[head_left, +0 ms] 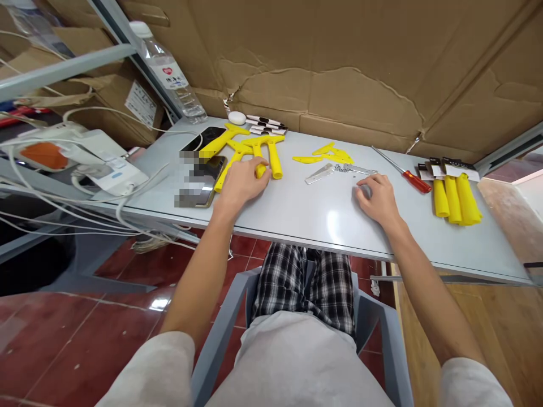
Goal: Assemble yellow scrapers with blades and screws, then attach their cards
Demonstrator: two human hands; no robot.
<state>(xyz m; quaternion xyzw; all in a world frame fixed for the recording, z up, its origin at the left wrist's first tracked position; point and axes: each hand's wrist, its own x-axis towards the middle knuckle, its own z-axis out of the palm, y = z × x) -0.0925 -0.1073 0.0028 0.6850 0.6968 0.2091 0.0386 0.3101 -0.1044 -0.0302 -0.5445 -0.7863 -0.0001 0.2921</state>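
My left hand (244, 183) lies curled over the end of a yellow plastic T-shaped handle (261, 161), with its fingers on the stem. More yellow plastic pieces (229, 148) lie to the left of it, partly behind my hand. My right hand (377, 198) rests on the grey tabletop (305, 217) with its fingers apart, holding nothing. It is nearest to flat metal parts (339, 171). Flat yellow pieces (324, 155) lie behind those. Farther right are a red-handled screwdriver (416, 181) and a bundle of yellow rubber grips (456, 200) with black-and-white card labels.
Several phones (207, 168) lie at the table's left, partly blurred out. Behind them stand a plastic water bottle (169, 73), a white oval object (236, 117) and black-and-white strips (265, 123). White cables (76, 195) and a power strip (80, 152) crowd the left. Cardboard (339, 73) lines the back.
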